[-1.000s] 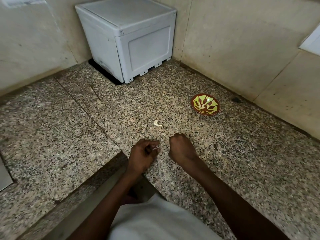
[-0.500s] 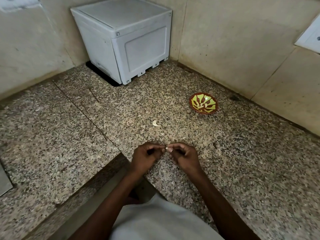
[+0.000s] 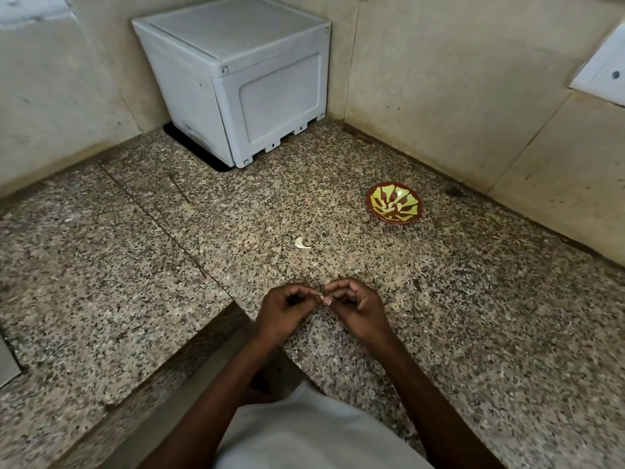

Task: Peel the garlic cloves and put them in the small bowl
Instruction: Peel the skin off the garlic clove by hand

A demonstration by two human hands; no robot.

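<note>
My left hand [image 3: 282,309] and my right hand [image 3: 358,304] meet fingertip to fingertip just above the granite counter, near its inner corner. Between their fingertips they pinch a small garlic clove [image 3: 322,297], almost wholly hidden by the fingers. One more garlic clove [image 3: 301,243], white and curved, lies on the counter a little beyond the hands. Farther right, near the wall, stands the small bowl [image 3: 375,206], red-brown with a yellow-green pattern, and pale peeled cloves lie in its middle.
A white box-shaped appliance [image 3: 243,79] fills the back corner against the tiled walls. The speckled granite counter [image 3: 473,316] is L-shaped, with a cut-out edge at my body. A white socket plate [image 3: 605,71] is on the right wall.
My two hands, apart and fisted a second ago, have come together, and their fingertips now meet on the clove. The camera view has shifted slightly.
</note>
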